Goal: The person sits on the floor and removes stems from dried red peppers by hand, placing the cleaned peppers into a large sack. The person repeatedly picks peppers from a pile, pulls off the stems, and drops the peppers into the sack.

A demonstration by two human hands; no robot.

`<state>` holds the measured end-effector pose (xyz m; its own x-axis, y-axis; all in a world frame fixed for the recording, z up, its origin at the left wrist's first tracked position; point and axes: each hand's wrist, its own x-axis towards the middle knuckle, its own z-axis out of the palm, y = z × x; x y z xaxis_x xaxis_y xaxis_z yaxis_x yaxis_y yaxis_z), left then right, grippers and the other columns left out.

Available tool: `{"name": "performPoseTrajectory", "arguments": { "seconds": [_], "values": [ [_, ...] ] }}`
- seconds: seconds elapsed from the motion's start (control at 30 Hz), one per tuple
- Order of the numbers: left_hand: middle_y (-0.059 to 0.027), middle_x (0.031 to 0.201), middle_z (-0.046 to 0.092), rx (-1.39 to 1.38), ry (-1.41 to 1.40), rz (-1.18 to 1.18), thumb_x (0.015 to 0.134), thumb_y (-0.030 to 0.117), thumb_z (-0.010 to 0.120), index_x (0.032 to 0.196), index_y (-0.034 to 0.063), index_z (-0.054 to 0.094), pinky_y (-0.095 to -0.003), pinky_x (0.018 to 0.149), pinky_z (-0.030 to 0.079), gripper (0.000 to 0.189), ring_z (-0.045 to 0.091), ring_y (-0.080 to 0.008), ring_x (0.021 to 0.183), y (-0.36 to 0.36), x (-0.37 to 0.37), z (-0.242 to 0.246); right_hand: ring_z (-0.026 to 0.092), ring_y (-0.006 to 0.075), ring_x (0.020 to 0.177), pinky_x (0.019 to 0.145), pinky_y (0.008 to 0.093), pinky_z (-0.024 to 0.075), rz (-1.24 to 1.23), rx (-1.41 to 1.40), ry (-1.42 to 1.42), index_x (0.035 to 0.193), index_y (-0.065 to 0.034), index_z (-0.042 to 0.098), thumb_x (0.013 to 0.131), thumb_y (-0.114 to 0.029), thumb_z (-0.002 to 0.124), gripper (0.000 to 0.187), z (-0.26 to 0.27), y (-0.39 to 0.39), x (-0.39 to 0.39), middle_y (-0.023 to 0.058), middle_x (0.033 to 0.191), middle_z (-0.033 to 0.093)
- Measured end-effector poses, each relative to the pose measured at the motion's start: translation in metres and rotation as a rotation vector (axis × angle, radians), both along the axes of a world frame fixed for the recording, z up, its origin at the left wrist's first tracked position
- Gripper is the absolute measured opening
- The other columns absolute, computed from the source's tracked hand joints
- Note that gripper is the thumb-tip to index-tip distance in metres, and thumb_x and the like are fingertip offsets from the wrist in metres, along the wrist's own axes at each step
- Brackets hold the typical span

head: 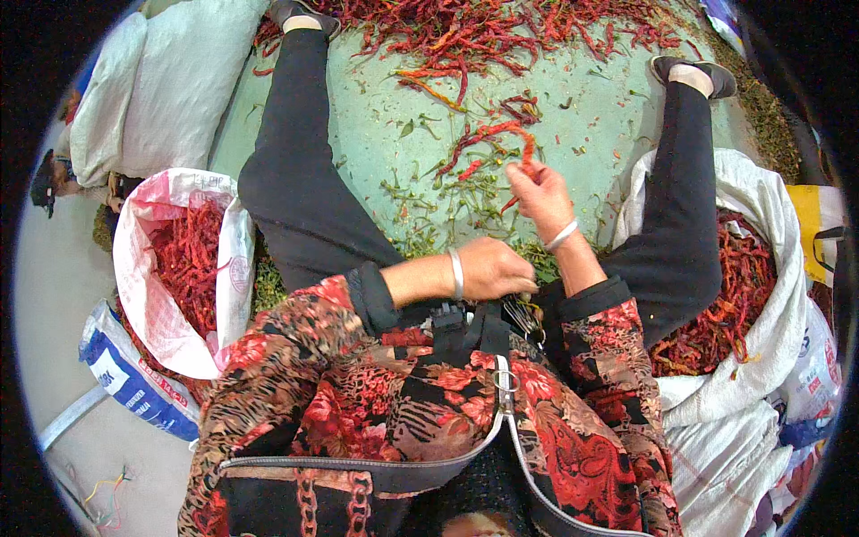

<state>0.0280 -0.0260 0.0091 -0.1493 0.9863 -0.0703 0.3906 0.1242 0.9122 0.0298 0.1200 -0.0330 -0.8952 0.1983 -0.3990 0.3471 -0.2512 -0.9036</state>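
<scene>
My right hand [542, 194] is closed on a long dried red chili pepper [527, 142], whose upper end curls left over the pale green floor sheet [590, 134]. Below and to the left, my left hand [498, 270] is curled with its fingertips pointing right; whether anything is between them cannot be told. Ahead of my hands, green stems [463, 201] and a few red chilies lie scattered. A big heap of dried red chilies [456, 30] spreads at the top, between my outstretched legs.
An open white and pink sack [231, 268] of red chilies stands at my left. Another open white woven sack [772, 201] of chilies is by my right leg. A full pale sack [181, 80] lies at upper left. Part of another person [62, 184] shows at the far left.
</scene>
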Motion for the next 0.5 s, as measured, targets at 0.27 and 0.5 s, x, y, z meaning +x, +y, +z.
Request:
{"name": "performPoseTrajectory", "arguments": {
  "seconds": [0.27,0.5],
  "values": [
    [-0.0128,0.081,0.058,-0.470,0.685,0.552,0.072,0.032,0.059,0.084,0.0060,0.059,-0.0399,0.065,0.046,0.029,0.058,-0.0299,0.076,0.002,-0.099,-0.064,0.034,0.0038,0.039,0.036,0.0197,0.0244,-0.144,-0.211,-0.028,0.071,-0.0095,0.051,0.077,-0.021,0.066,0.020,-0.006,0.006,0.017,-0.0054,0.053,0.043],
    [-0.0101,0.073,0.061,-0.255,-0.038,0.840,0.072,0.020,0.063,0.076,0.0015,0.055,-0.0317,0.054,0.047,0.020,0.059,-0.0209,0.062,0.002,-0.097,-0.052,0.041,0.0042,0.045,0.041,0.0193,0.0319,-0.039,-0.201,-0.090,0.100,-0.0020,0.058,0.082,-0.023,0.059,0.027,0.000,-0.002,0.012,-0.0013,0.060,0.053]
  ]
}}
